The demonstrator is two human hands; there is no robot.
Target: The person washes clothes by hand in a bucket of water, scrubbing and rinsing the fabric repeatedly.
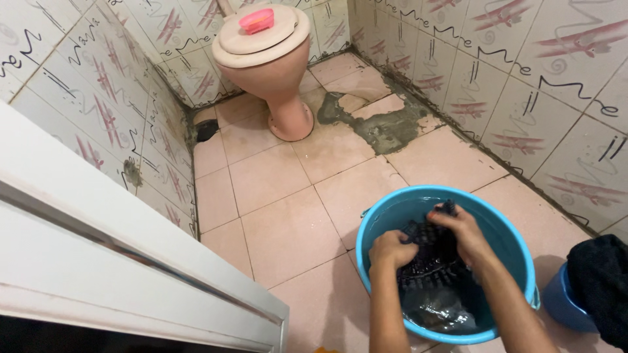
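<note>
Both hands are closed on a dark checked cloth (428, 258) in the lower right of the frame. The left hand (390, 250) bunches one end in a fist while the right hand (462, 230) pinches the other end higher up, so the fabric is pulled taut between them, apparently to rub it against itself. The cloth hangs half in the water of a blue bucket (504, 225), which keeps the drips inside. At the right edge, dark clothing (600, 281) is draped over a second blue container (557, 302). At top centre stands a pink toilet (271, 62) with a pink soap dish (256, 21) on its lid.
</note>
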